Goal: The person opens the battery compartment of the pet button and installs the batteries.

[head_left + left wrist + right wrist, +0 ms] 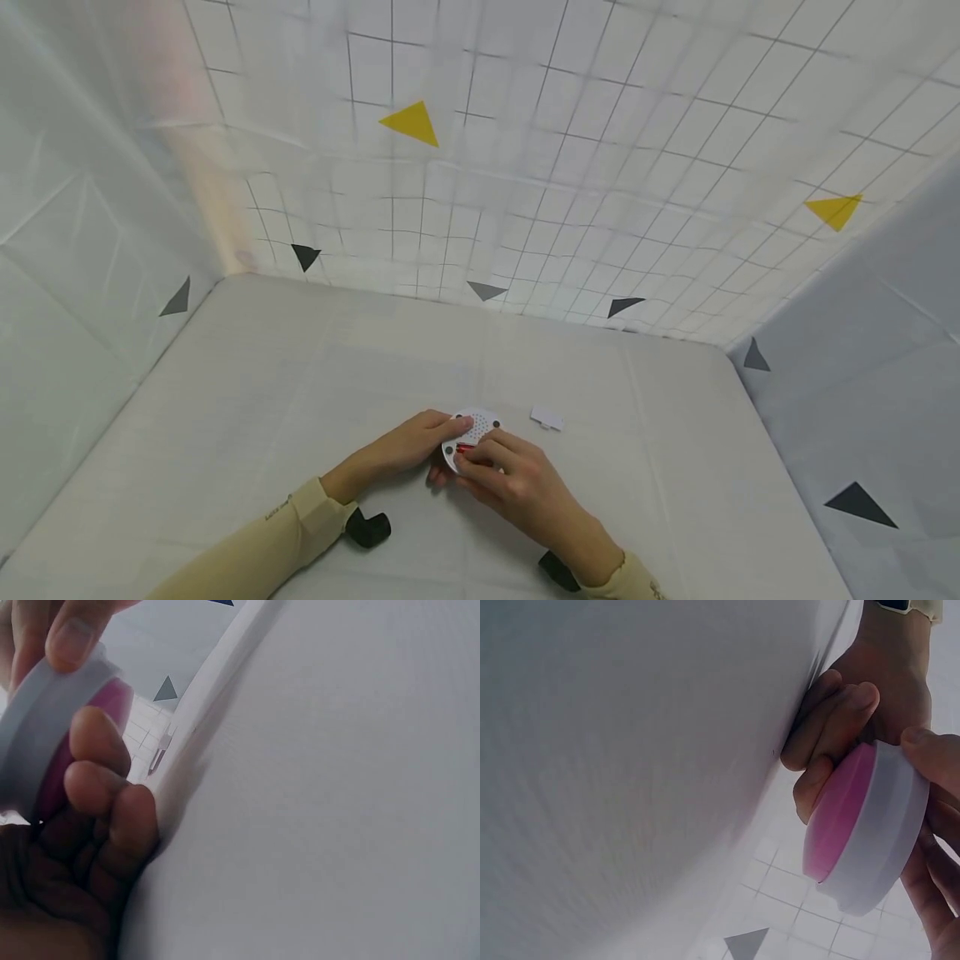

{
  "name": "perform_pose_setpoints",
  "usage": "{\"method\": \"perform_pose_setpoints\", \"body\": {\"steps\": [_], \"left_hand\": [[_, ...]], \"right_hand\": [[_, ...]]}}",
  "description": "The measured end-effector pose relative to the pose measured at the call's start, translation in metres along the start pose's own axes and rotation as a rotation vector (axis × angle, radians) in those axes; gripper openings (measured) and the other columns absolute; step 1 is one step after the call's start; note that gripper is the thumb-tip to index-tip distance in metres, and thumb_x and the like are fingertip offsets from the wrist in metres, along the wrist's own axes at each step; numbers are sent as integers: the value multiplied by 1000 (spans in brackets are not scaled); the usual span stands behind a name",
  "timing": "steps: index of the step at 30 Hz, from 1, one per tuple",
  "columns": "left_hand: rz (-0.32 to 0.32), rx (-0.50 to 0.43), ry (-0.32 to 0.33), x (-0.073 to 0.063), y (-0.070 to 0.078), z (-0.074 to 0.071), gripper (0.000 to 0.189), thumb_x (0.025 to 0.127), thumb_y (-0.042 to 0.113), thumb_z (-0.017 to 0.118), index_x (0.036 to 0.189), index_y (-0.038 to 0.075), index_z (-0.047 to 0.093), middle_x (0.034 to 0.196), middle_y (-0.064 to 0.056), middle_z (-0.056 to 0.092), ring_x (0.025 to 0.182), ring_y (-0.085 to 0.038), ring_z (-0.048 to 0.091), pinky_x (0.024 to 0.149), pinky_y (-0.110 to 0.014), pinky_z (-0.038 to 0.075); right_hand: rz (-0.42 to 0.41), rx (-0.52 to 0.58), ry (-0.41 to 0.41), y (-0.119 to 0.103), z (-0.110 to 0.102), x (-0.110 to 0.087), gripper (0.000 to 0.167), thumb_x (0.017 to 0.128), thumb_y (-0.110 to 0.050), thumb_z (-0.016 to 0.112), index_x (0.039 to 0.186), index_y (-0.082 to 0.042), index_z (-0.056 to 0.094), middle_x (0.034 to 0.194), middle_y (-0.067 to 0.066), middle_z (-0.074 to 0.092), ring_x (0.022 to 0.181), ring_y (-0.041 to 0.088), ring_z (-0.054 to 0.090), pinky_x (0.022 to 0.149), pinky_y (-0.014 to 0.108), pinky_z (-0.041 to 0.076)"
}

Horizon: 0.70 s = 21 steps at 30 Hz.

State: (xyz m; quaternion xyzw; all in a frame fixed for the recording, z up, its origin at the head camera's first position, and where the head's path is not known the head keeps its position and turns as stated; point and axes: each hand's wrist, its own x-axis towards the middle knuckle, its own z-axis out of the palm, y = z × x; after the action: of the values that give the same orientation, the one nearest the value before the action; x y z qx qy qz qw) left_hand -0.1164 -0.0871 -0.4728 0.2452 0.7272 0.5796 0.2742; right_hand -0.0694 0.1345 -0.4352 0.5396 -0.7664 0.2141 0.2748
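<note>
"Where's the thing being worked on?"

"Lower centre of the head view: a white round device (pixel 482 423), held tilted, its dotted face towards the camera. The right wrist view shows its pink dome (pixel 838 817) on the other side."

"How far along does it look?"

"The compartment in its face is uncovered, and a red piece (pixel 464 447), probably a battery, shows there. So uncovering seems done. Whether the piece is being fitted or taken out, I can't tell. The covering, I'd judge, is left to do."

"And the grip?"

"The left hand (pixel 411 440) is clamped on the device, thumb over the face and fingers curled against the dome. The right hand (pixel 521 483) has its fingers bent at the compartment, touching the device; whether they pinch the red piece or only press there, I can't tell."

"What's nearby?"

"A small white plate with a tab (pixel 547 418), likely the compartment's cover, lies on the tabletop (pixel 585 367) just right of centre, near the device but apart from it."

"Farther out?"

"Tan sleeves (pixel 300 525) at the bottom of the frame, and a gridded wall (pixel 525 175) across the top, with a yellow triangle (pixel 414 123) at upper centre-left and another at upper right."
</note>
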Motion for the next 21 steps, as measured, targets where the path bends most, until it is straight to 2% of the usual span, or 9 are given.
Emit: {"method": "perform_pose_setpoints", "body": {"steps": [12,17,21], "left_hand": [[12,-15,-9,0,-1,0,55,114,47,39,90,11,73,59,-2,64,50,-15,59,62,-25,50],[23,-6,-2,0,0,0,55,114,46,39,88,11,73,57,-2,63,49,-15,58,58,-25,49],[22,-4,5,1,-1,0,56,114,46,39,87,11,73,56,-3,63,48,-15,58,59,-25,50]], "right_hand": [[53,93,50,1,4,-1,36,75,-2,93,108,-10,81,103,0,71,93,13,66,80,19,55],[84,119,46,1,3,-1,35,77,-4,93,109,-11,81,105,-1,71,95,12,66,81,18,55],[85,122,48,1,2,2,36,76,-4,94,109,-10,80,106,0,72,94,13,66,81,17,55]]}}
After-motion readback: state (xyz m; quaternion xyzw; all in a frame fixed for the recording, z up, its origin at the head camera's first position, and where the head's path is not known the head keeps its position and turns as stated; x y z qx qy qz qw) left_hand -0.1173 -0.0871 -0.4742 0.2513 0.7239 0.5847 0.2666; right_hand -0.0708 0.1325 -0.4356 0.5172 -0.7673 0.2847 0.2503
